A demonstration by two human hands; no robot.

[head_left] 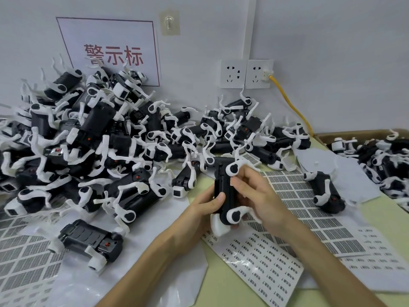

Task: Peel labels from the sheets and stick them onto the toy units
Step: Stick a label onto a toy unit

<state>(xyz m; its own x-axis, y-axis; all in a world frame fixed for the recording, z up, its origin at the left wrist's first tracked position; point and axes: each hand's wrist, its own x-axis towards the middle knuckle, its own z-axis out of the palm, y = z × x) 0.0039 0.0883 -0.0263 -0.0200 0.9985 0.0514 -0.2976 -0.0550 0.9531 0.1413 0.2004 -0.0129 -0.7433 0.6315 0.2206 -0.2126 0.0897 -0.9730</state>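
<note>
Left hand [205,203] grips the black body of 1 toy [224,196] from the left, thumb across its front. Right hand [256,191] curls round it from the right, fingertips pressed on the upper body. A small pale patch there may be a label; too small to tell. Both hands are clamped on the toy, held upright just above the label sheets [294,196] at the table's [380,220] front middle.

Handling, as judged:
- Toy looks like light, hard plastic.
- The smooth, stiff body is the place to hold.
- The thin white legs [242,209] seem jointed, likely to swing or snap under a squeeze.
- Labels are thin and sticky; lift by a corner.

Outward:
- More sheets [26,258] lie at the left.
- A big pile [99,140] of the same toys is heaped against the wall.
- An open cardboard box [354,132] at the right edge holds more toys, jumbled. Cannot tell whether these are labelled.
</note>
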